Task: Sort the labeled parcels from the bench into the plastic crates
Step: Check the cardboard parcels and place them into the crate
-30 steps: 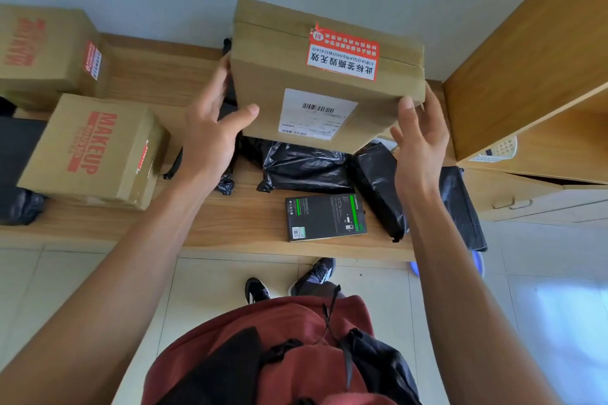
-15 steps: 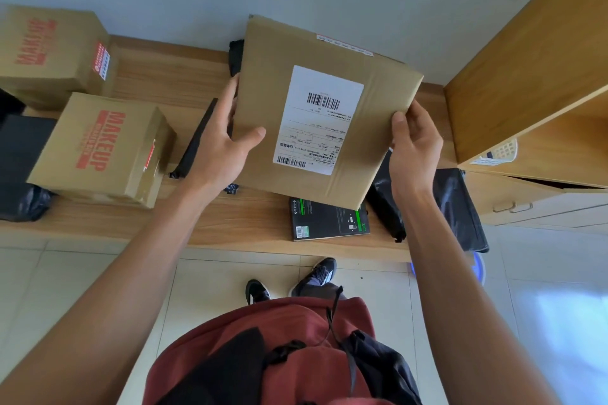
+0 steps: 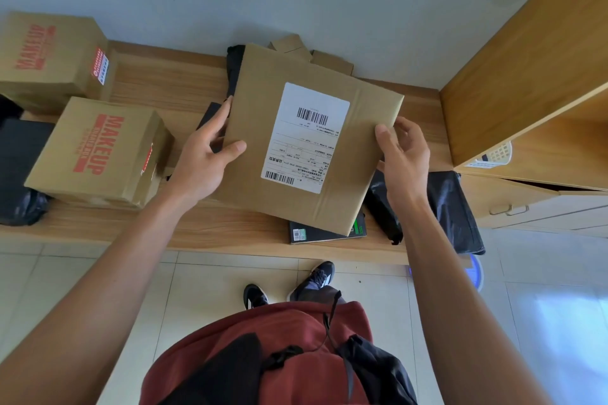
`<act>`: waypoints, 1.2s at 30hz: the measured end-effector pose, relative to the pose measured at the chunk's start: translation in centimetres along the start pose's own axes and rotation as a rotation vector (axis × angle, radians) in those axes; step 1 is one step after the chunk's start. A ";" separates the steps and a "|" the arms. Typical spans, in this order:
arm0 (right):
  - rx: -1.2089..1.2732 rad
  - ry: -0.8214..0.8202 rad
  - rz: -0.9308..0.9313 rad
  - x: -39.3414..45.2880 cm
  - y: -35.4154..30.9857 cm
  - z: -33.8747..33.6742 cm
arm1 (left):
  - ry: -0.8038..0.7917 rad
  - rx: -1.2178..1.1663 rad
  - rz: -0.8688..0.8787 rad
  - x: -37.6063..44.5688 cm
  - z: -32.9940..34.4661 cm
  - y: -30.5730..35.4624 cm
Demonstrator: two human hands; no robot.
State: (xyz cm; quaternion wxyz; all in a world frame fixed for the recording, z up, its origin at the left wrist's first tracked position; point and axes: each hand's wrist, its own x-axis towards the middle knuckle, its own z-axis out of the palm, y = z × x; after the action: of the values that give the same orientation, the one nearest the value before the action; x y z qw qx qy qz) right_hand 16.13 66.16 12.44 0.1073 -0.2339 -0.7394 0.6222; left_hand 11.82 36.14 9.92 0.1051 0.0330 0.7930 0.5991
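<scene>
Both hands grasp one flat cardboard parcel (image 3: pixel 306 138) at the centre of the frame, held tilted above the wooden bench (image 3: pixel 171 89) with its big face turned up toward the camera. On the near left edge, the left hand (image 3: pixel 205 154) has its thumb lying on the top face and its fingers running along the side. Over on the right edge, the right hand (image 3: pixel 404 158) grips with the thumb on top and the fingers curled behind the box. A white shipping label (image 3: pixel 304 138) with barcodes at its top and bottom sits in the middle of the parcel's face.

Below the parcel's lower corner, a dark box with green print (image 3: pixel 325 233) lies on the bench near its front edge, partly covered. Black plastic mailer bags (image 3: pixel 450 207) lie at the right of the bench, just under the right wrist, and another black bag (image 3: pixel 235 72) shows behind the parcel's upper left corner. At the left of the frame stand two brown cartons printed "MAKEUP" in red: one (image 3: pixel 95 151) near the front, the other (image 3: pixel 52 56) further back in the upper left. A white plastic crate (image 3: pixel 498 154) peeks out of the wooden cabinet (image 3: pixel 533 52) at the right edge. Along the bottom, the person's red top (image 3: pixel 250 345) and two dark shoes (image 3: pixel 312 279) show above the tiled floor (image 3: pixel 204 279).
</scene>
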 end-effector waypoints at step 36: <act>0.374 -0.028 0.318 2.3 2.3 1.6 | 0.407 -0.162 -0.108 -0.3 5.0 2.4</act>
State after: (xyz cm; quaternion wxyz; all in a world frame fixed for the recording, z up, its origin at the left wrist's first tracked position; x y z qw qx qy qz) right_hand 13.90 66.13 9.58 0.0393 -0.3147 -0.5668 0.7604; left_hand 12.95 41.52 10.96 -0.0229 -0.1395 0.7478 0.6487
